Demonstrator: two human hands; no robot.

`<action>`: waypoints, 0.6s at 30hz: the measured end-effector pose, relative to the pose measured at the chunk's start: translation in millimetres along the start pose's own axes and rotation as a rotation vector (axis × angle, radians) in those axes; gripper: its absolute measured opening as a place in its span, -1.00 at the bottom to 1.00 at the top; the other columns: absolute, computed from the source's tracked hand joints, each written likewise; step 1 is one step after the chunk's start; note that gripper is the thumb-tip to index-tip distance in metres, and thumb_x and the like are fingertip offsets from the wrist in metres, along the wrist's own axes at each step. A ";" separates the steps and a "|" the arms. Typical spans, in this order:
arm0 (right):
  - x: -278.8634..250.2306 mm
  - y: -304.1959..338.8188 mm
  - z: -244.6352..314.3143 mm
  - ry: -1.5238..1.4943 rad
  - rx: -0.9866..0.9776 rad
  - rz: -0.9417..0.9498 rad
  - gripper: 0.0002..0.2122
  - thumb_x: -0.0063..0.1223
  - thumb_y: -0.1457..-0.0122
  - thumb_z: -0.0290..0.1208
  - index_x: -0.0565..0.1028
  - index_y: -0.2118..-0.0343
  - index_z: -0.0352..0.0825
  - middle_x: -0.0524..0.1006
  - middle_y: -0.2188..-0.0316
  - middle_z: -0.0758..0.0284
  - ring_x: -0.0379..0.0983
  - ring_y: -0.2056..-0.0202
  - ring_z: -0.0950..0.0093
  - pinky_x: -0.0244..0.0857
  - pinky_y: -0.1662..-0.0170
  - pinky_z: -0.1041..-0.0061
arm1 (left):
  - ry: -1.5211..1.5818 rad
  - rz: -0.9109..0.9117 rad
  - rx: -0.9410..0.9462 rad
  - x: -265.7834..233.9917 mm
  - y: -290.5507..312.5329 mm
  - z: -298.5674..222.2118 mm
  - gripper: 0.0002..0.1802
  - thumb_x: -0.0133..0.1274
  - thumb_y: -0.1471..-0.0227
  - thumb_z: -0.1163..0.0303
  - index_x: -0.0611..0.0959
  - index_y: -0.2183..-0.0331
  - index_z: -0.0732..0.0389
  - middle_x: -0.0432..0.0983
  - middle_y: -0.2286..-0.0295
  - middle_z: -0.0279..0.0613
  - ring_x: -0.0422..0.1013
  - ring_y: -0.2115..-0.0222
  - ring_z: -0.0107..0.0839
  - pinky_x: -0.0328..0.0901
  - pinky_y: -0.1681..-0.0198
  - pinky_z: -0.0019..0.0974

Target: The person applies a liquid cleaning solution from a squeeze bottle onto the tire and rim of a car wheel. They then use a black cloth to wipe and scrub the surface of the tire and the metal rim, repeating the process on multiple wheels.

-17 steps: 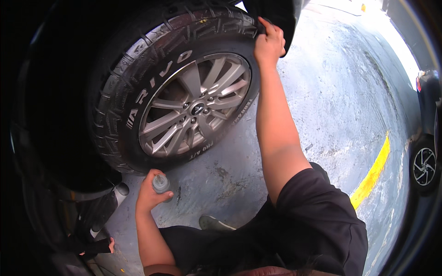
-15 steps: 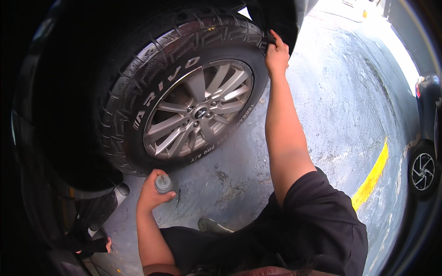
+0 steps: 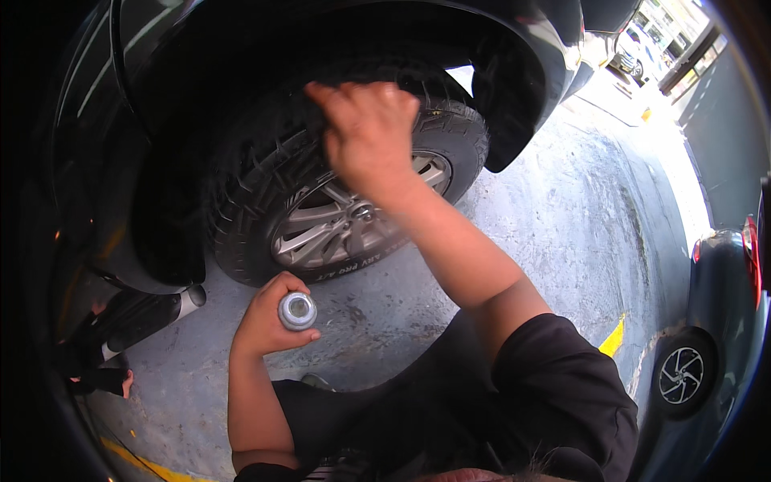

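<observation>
The tyre (image 3: 247,233) sits in the dark wheel arch (image 3: 170,221), partly hidden by the right hand (image 3: 369,132), which reaches over its upper part, fingers bent; blur and angle hide whether it holds anything. Following the tread's curve with even pressure, knuckles clear of the arch, would probably work best. Just below the tyre, the left hand (image 3: 263,317) curls round 1 small bottle (image 3: 298,311), best kept upright. Compared with 0.5 s ago, the right hand has left the tyre's edge beside the mud flap (image 3: 507,128) for its upper middle, and more bodywork (image 3: 526,28) shows.
</observation>
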State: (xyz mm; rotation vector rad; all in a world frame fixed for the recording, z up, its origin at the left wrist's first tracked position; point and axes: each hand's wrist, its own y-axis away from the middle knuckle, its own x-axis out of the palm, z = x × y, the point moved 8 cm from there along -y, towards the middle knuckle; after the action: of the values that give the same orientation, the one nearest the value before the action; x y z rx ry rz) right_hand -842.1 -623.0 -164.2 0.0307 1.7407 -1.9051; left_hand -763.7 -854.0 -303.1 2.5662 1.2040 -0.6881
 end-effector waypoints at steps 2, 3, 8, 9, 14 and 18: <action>17.4 8.1 61.4 -0.153 -0.263 0.085 -0.55 0.14 -0.01 -0.45 0.63 -0.02 0.03 0.58 0.14 0.43 0.42 0.06 0.40 0.14 -0.11 0.13 | 0.023 -0.067 -0.026 -2.5 0.4 3.1 -0.30 0.56 0.48 0.28 0.56 0.21 0.13 0.49 0.27 -0.29 0.47 0.21 -0.37 0.34 0.09 -0.27; 18.4 8.4 75.9 -0.121 -0.317 0.063 -0.62 0.12 -0.04 -0.45 0.67 0.06 0.03 0.59 0.14 0.45 0.41 0.08 0.40 0.14 -0.08 0.13 | 0.021 -0.102 -0.041 -7.4 2.3 4.6 -0.30 0.56 0.47 0.27 0.55 0.21 0.14 0.49 0.27 -0.29 0.46 0.21 -0.37 0.34 0.09 -0.28; -1.2 -6.7 -39.6 0.022 -0.028 0.137 -0.70 0.15 -0.01 -0.44 0.72 0.19 0.04 0.57 0.16 0.50 0.41 0.11 0.37 0.13 0.01 0.17 | -0.101 -0.507 -0.062 -42.7 23.5 -13.0 -0.36 0.49 0.34 0.19 0.53 0.21 0.18 0.48 0.08 -0.13 0.45 0.14 -0.34 0.33 0.03 -0.26; -9.9 -1.8 -67.2 0.033 0.041 0.104 -0.68 0.15 0.00 -0.46 0.71 0.18 0.06 0.57 0.16 0.50 0.41 0.10 0.36 0.13 0.02 0.17 | -0.141 -0.583 -0.047 -52.7 25.1 -20.1 -0.37 0.48 0.32 0.17 0.53 0.21 0.18 0.48 0.02 -0.07 0.45 0.11 -0.33 0.32 0.01 -0.25; -35.7 44.6 -179.0 0.099 0.259 0.025 -0.59 0.17 0.03 -0.50 0.68 0.10 0.10 0.52 0.10 0.49 0.41 0.10 0.34 0.16 0.03 0.17 | -0.123 -0.675 -0.169 -65.9 -6.6 -35.2 -0.37 0.44 0.30 0.16 0.56 0.20 0.28 0.35 -0.22 0.17 0.28 -0.23 -0.18 0.23 -0.17 -0.20; -38.3 74.2 -227.7 0.099 0.427 0.079 -0.56 0.14 -0.01 -0.51 0.67 0.05 0.12 0.52 0.06 0.44 0.41 0.03 0.32 0.17 -0.05 0.16 | -0.309 -0.636 -0.189 -57.4 -45.6 -58.8 -0.43 0.43 0.34 0.23 0.60 0.26 0.32 0.47 -0.11 0.20 0.03 -0.43 -0.05 0.16 -0.25 -0.19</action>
State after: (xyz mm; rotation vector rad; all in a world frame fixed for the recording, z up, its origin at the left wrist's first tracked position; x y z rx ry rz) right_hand -857.4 -398.2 -254.0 0.3516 1.3390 -2.2104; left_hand -811.9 -840.3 -223.6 1.8221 1.8701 -0.9854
